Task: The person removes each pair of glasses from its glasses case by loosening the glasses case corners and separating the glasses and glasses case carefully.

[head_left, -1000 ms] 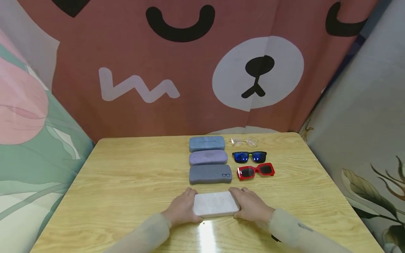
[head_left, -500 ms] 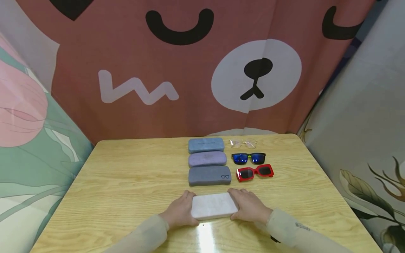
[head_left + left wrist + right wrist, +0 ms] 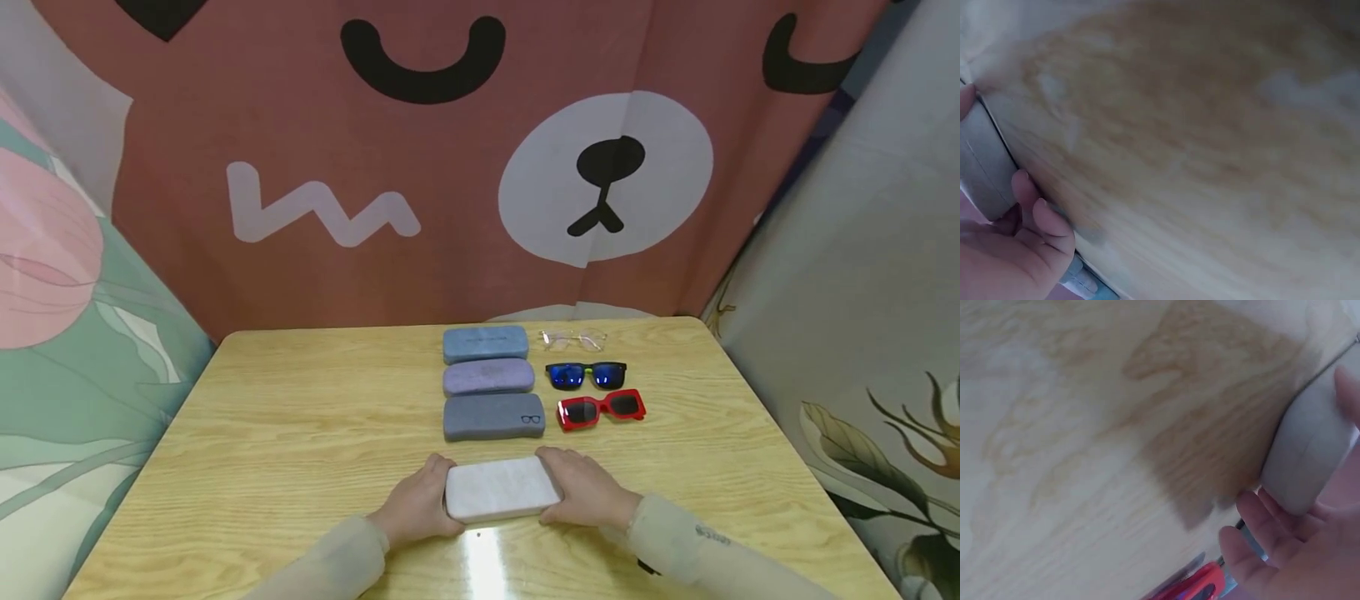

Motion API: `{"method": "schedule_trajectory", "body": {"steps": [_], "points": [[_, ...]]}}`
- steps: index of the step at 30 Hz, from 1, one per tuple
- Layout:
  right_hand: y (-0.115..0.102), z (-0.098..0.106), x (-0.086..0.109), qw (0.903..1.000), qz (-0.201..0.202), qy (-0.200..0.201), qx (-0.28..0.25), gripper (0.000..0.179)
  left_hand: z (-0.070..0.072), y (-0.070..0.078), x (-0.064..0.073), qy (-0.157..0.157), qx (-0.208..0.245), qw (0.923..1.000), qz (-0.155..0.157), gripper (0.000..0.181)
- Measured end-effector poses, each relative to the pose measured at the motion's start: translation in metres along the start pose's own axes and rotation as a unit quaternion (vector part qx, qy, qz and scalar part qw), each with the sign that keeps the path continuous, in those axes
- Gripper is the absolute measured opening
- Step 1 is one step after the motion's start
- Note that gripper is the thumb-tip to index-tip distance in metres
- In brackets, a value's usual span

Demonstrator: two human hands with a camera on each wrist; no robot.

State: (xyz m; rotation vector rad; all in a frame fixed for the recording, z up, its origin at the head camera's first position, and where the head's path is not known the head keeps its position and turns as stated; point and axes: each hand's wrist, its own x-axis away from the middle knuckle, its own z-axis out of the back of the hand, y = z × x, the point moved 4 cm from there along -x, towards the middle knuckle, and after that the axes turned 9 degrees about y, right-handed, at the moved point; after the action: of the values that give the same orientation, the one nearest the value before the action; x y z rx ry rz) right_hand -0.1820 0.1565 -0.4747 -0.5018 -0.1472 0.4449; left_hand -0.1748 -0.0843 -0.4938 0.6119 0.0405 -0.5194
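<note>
A white glasses case (image 3: pixel 502 489), closed, lies near the front of the table between both hands. My left hand (image 3: pixel 420 500) grips its left end, with the thumb at the near side and fingers at the far side. The right end is held the same way by my right hand (image 3: pixel 588 490). In the left wrist view the case (image 3: pixel 988 162) shows at the left edge beside the fingers (image 3: pixel 1047 219). The right wrist view has the case's rounded end (image 3: pixel 1307 450) between thumb and fingers (image 3: pixel 1266 531).
Beyond the hands lie a grey-blue case (image 3: pixel 491 417), a purple case (image 3: pixel 487 377) and a light blue case (image 3: pixel 485 343) in a column. Right of them are red sunglasses (image 3: pixel 600 408), black sunglasses with blue lenses (image 3: pixel 587 375) and clear glasses (image 3: pixel 573 340). All rest on the wooden table (image 3: pixel 315 400).
Both hands keep hold of the white case, which shifts slightly left in view. The whole scene drifts a little left as well. The other cases and glasses keep their arrangement.
</note>
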Motion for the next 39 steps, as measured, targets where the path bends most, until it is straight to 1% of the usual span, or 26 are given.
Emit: {"method": "schedule_trajectory", "body": {"steps": [3,7,10,15,22,27,30,33,39], "points": [[-0.001,-0.001,0.0,0.9999,0.008,-0.003,0.009,0.088,-0.002,-0.001,-0.001,-0.002,0.003,1.0,-0.003,0.067],[0.0,-0.001,-0.001,0.9995,0.026,0.003,0.02,0.089,-0.001,-0.001,-0.002,-0.008,0.008,0.9999,0.005,0.067],[0.002,-0.001,-0.003,0.9996,0.028,0.004,0.007,0.088,0.001,0.0,-0.001,-0.011,0.017,0.9997,0.011,0.067],[0.006,-0.002,-0.006,0.9997,0.014,0.004,-0.02,0.087,0.003,0.002,0.0,-0.008,0.035,0.9992,0.013,0.068],[0.009,0.001,-0.011,0.9991,0.017,0.005,-0.038,0.085,0.003,0.0,0.0,-0.008,0.029,0.9995,0.003,0.071],[0.009,0.007,-0.015,0.9981,0.021,-0.015,-0.056,0.085,0.002,0.0,-0.001,-0.019,0.032,0.9993,0.006,0.073],[0.009,0.01,-0.019,0.9973,0.022,-0.034,-0.061,0.084,0.003,0.001,-0.002,-0.026,0.032,0.9991,0.009,0.072],[0.009,0.012,-0.024,0.9961,0.023,-0.056,-0.064,0.083,0.003,0.001,-0.001,-0.025,0.029,0.9992,0.008,0.072],[0.011,0.014,-0.03,0.993,0.005,-0.081,-0.086,0.078,0.003,0.001,-0.001,-0.027,0.03,0.9991,0.011,0.075]]}}
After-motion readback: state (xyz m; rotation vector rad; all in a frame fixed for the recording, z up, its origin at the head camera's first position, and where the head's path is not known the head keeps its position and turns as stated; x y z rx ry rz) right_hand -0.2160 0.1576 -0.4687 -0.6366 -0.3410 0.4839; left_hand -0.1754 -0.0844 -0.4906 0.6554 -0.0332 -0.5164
